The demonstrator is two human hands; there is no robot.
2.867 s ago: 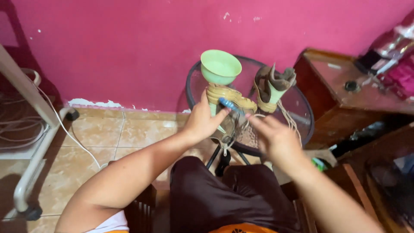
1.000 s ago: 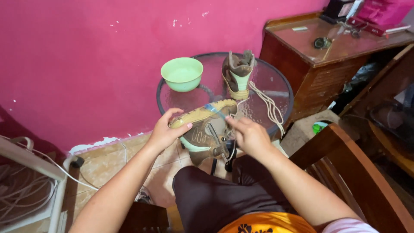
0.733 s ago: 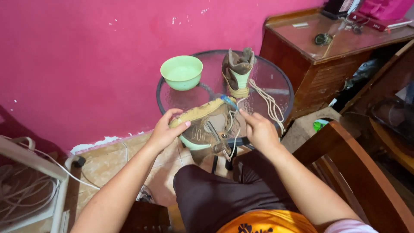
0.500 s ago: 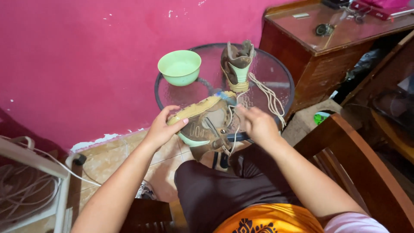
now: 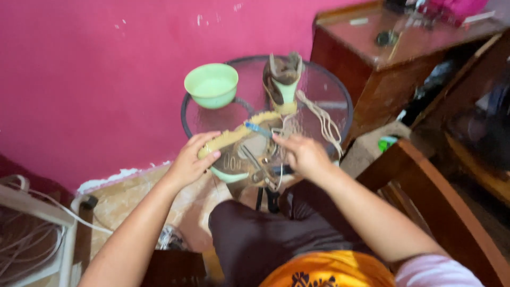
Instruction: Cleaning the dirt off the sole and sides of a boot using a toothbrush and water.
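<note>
- While the pink wall (image 5: 95,79) fills the far side of the room, the work itself sits low, over the person's lap at the near edge of the round glass table (image 5: 329,85).
- To the right stands a dark wooden cabinet (image 5: 382,58), and nearer, beside the person's right arm, a wooden chair (image 5: 425,180); neither is part of the job.
- On the table stands 1 boot (image 5: 282,79), upright, its pale lace trailing loose across the glass; a green bowl (image 5: 211,85) sits just left of it, apart from it.
- The second boot (image 5: 241,154) is the one in hand: it lies on its side, tan sole turned up and away, held off the table's near rim.
- The left hand (image 5: 188,162) wraps the toe end, fingers curled over the sole edge and gripping it firmly.
- The right hand (image 5: 303,154) is at the lacing side, fingers pinched narrow around what looks like lace; I cannot tell exactly what they hold.
- A small blue tool (image 5: 258,129), perhaps a brush, lies along the sole between the 2 hands.
- My reading: this is the lacing or cleaning stage on boot 2, mid-way; the next move wants the left hand steady and a careful pull with the right.
</note>
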